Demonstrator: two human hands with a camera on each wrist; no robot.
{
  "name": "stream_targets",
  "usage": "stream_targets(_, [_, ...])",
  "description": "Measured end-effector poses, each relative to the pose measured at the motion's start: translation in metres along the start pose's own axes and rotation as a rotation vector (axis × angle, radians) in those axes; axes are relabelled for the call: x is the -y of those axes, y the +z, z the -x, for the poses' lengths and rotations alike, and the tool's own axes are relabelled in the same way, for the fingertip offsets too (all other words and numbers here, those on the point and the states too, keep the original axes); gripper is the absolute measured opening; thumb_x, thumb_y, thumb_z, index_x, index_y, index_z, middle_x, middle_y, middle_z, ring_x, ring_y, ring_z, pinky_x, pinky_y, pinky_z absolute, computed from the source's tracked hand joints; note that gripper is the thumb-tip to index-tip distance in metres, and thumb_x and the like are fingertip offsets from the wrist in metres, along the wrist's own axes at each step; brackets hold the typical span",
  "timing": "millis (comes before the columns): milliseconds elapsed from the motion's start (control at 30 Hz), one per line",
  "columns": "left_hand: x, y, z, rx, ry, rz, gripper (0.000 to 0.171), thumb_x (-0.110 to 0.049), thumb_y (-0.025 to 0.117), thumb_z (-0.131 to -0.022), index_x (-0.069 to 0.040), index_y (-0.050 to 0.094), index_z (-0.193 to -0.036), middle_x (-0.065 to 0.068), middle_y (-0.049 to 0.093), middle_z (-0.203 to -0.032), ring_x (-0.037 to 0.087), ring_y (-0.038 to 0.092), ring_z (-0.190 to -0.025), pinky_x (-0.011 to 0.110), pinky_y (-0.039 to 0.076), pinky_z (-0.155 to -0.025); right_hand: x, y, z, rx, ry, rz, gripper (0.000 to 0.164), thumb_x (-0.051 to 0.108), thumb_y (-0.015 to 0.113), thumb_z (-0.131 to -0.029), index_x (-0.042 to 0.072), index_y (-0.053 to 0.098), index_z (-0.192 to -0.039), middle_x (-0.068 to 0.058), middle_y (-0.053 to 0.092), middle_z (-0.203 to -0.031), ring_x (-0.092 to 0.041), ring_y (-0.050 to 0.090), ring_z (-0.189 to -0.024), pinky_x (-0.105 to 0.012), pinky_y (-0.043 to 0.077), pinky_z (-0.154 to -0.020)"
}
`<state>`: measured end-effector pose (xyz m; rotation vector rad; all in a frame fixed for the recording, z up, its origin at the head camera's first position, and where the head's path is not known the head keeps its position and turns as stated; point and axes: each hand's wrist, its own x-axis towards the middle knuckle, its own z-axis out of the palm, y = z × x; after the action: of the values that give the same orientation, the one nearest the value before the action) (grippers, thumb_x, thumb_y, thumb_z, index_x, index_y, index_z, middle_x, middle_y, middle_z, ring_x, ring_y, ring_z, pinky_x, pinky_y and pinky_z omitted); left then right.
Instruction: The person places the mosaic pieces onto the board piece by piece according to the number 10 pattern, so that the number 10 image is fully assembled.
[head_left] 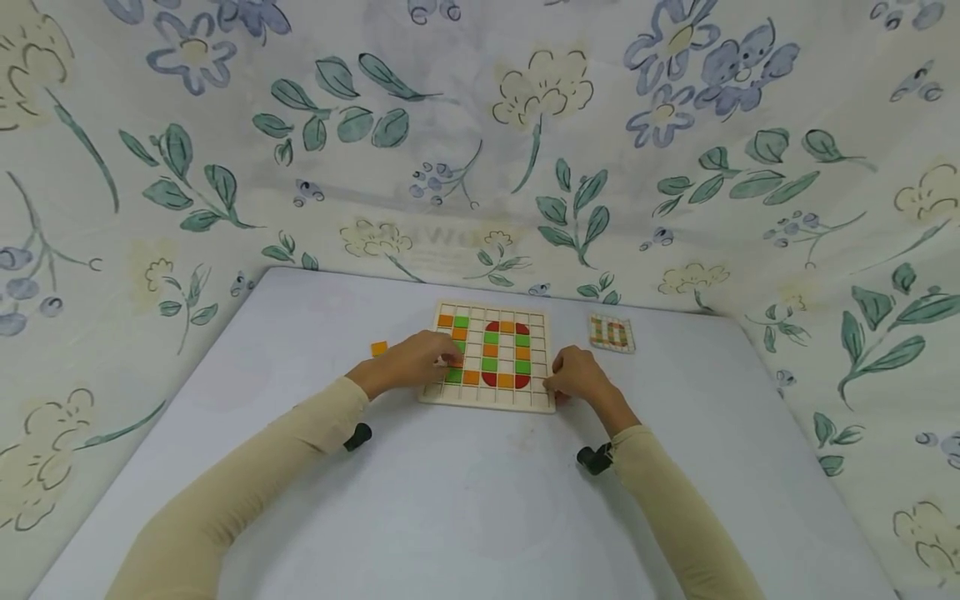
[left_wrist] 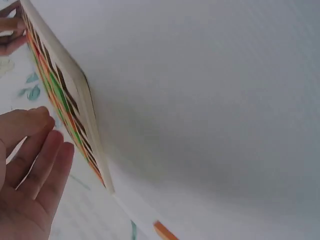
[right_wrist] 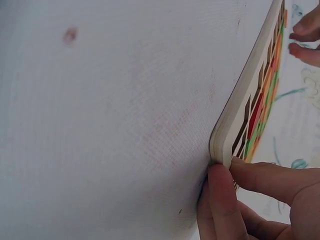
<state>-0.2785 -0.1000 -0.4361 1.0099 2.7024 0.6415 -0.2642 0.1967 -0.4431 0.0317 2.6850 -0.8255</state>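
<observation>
A square wooden grid board (head_left: pixel 487 405) lies on the table with orange, green and red tiles in its cells; a ring of them, with red rounded corners, occupies the right half. My left hand (head_left: pixel 411 360) hovers over the board's left side, covering some cells. In the left wrist view its fingers (left_wrist: pixel 60 155) are relaxed, and no tile shows between them. At the board's near right corner my right hand (head_left: pixel 583 377) grips the edge, with the thumb on top and fingers (right_wrist: pixel 223 195) against the side.
Left of the board lies a loose orange tile (head_left: pixel 379 348), partly behind my left hand. A small pattern card (head_left: pixel 612 333) rests on the white table (head_left: pixel 480 508) to the board's right. Floral fabric (head_left: pixel 465 167) rises behind the table.
</observation>
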Motion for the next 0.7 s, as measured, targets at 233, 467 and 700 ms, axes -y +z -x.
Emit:
stream_targets(233, [0.031, -0.02, 0.016, -0.071, -0.187, -0.117, 0.03, -0.003, 0.072, -0.085, -0.004, 0.069, -0.115, 0.007, 0.064, -0.109, 0.024, 0.058, -0.104, 0.04, 0.048, -0.094, -0.002, 0.002, 0.0, -0.024, -0.03, 0.023, 0.026, 0.014, 0.074, -0.084, -0.004, 0.061, -0.099, -0.011, 0.064, -0.078, -0.017, 0.065, -0.06, -0.028, 0.052, -0.058])
stream_targets(467, [0.054, -0.029, 0.031, -0.05, -0.31, -0.15, 0.035, 0.0, 0.069, -0.083, 0.003, 0.067, -0.118, 0.015, 0.061, -0.109, 0.027, 0.056, -0.096, 0.043, 0.049, -0.09, -0.003, 0.001, -0.001, -0.023, -0.031, 0.031, 0.027, 0.015, 0.075, -0.084, -0.004, 0.061, -0.099, -0.011, 0.064, -0.077, -0.017, 0.065, -0.06, -0.028, 0.052, -0.058])
stream_targets(700, [0.064, -0.026, 0.041, -0.074, -0.287, -0.112, 0.028, 0.003, 0.069, -0.085, 0.005, 0.067, -0.113, 0.016, 0.062, -0.102, 0.028, 0.056, -0.092, 0.044, 0.05, -0.091, -0.002, 0.001, 0.0, -0.013, -0.029, 0.027, 0.027, 0.014, 0.075, -0.083, -0.004, 0.062, -0.099, -0.01, 0.064, -0.075, -0.017, 0.065, -0.059, -0.028, 0.052, -0.057])
